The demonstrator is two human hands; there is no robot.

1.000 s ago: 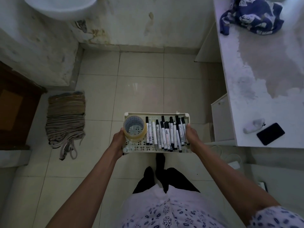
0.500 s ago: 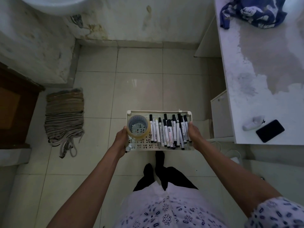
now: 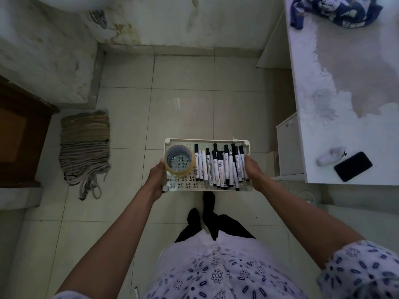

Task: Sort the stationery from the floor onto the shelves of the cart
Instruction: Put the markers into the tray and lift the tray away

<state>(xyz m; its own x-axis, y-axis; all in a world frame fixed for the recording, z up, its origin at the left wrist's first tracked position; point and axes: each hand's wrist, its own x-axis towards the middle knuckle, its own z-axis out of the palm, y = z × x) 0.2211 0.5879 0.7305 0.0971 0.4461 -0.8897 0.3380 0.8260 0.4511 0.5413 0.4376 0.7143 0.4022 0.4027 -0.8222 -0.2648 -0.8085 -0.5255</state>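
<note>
— How far along is the sorting?

— Mostly done, I reckon. The cart shelf [image 3: 207, 140] carries the tape roll [image 3: 179, 160] beside a row of markers [image 3: 220, 167]. Left hand [image 3: 155, 178] and right hand [image 3: 253, 169] curl round its short ends, holding it above the floor [image 3: 183, 108].

— Anything left?

— One marker [image 3: 136, 292] by the person's feet.
</note>
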